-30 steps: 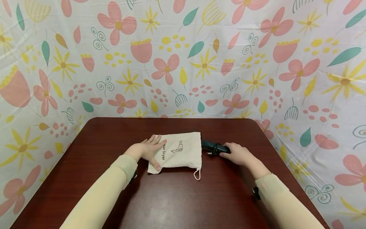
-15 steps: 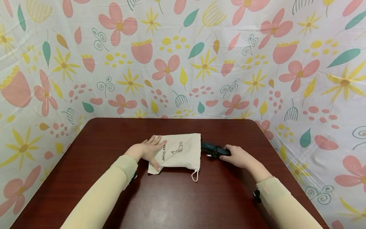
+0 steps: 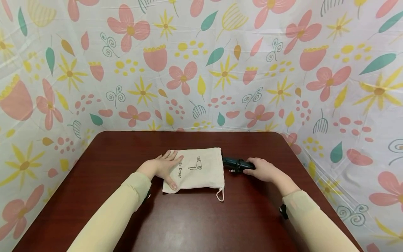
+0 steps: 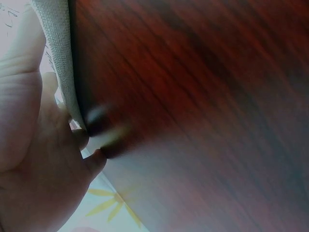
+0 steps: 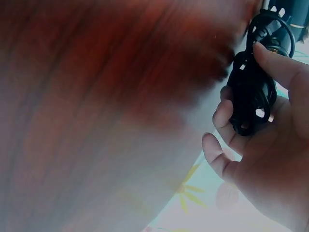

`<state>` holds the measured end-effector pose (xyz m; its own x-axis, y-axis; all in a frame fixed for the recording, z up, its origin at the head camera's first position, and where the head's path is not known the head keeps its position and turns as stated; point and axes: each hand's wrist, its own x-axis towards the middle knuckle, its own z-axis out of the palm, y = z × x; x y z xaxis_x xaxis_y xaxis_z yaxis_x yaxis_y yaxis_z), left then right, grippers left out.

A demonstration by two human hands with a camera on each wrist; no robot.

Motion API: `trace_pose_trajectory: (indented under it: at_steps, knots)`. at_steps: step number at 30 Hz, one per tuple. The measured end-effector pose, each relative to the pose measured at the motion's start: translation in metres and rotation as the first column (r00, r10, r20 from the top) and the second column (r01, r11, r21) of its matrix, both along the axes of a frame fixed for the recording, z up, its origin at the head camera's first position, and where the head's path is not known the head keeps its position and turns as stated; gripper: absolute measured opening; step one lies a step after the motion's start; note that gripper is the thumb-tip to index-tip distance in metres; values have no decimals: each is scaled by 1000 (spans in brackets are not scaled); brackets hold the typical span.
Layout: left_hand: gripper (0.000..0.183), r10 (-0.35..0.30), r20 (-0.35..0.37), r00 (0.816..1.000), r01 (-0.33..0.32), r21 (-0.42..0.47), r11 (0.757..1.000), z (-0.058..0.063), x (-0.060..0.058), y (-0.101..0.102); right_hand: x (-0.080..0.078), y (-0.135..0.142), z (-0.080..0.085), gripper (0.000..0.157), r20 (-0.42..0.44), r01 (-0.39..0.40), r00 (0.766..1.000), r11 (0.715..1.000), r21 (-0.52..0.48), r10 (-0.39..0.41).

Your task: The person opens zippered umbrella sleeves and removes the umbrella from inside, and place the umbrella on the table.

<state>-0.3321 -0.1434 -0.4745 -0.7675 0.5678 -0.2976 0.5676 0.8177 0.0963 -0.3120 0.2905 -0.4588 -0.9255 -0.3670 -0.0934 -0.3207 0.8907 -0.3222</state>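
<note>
A cream cloth drawstring bag, printed with "Hair Dryer" and a small drawing, lies flat on the table with its mouth to the right. My left hand presses on its closed left end, fingers spread. From the mouth sticks out the dark handle of a hair dryer; the rest of it is hidden inside the cloth. My right hand grips the handle's outer end. In the right wrist view, the black bundled cord lies within the curled fingers and thumb.
The dark red-brown wooden table has rounded far corners. Behind it and along its sides hangs a flower-patterned curtain. A drawstring loop trails from the bag's near right corner.
The bag's mouth end has shifted slightly toward me and to the right, its loop with it. The left hand stays on the bag; the right still holds the hair dryer, almost unmoved.
</note>
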Motion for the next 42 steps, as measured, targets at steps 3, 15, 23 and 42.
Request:
trace_pose_trajectory:
  at_steps: [3,15,23,42]
  knots:
    - [134,3,-26,1000,-5,-49,999,8,5,2,-5,1,2,39,-8,-12,1000,1000,-10,12]
    - [132,11,-13,1000,-12,-44,999,13,10,2,-27,9,2,34,45,-57,997,998,-31,59]
    - [132,11,-28,1000,-12,-41,999,13,9,1,-34,11,4,36,67,-67,995,997,-35,69]
    - [133,18,-17,1000,-18,-40,999,10,7,2,-13,13,-2,42,-4,-12,1000,999,-52,11]
